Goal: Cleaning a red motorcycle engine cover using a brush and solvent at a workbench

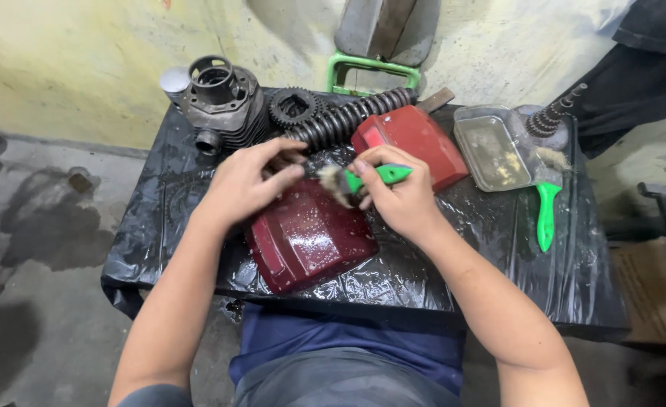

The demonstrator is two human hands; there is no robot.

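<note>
Taking the wet red cover (pixel 310 237) at the bench's (pixel 159 226) near edge as the landmark: the left hand (pixel 246 185) lies on its upper left corner, fingers (pixel 284 175) curled down and pressed on it, closed around nothing that shows. Just right, the right hand (pixel 397 196) has its fingers wrapped tight on a green-handled brush (pixel 371 177), bristles touching the cover's top edge. Behind the cover lie an engine cylinder (pixel 224 105), a gear (pixel 291 105), a coil spring (pixel 352 117) and a second red cover (pixel 416 143). Right of it, bare black sheeting, then a clear tray (pixel 491 151) and a second green brush (pixel 546 215) near the bench's right edge.
</note>
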